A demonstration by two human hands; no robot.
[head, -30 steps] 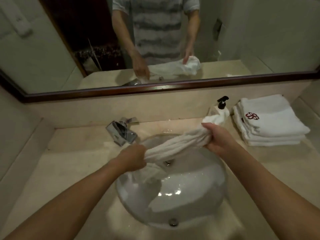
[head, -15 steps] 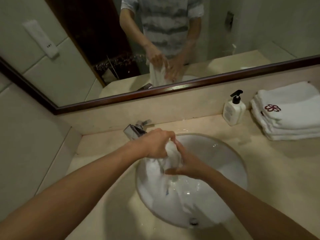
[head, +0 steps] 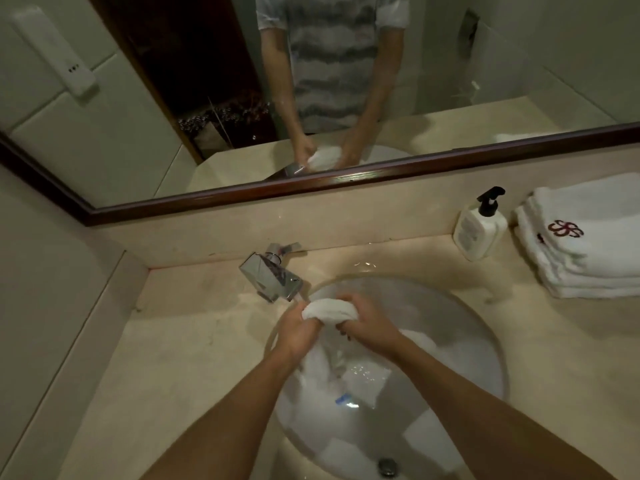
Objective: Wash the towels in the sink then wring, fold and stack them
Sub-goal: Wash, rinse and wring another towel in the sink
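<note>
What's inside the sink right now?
In the sink, both hands, left and right, grip a bunched white towel; more of it trails down into the basin. The overflow hole shows at the near wall. The drain is covered.

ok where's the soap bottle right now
In the head view the soap bottle stands on the counter at the right rear, against the backsplash, between the sink and the folded towel stack.
</note>
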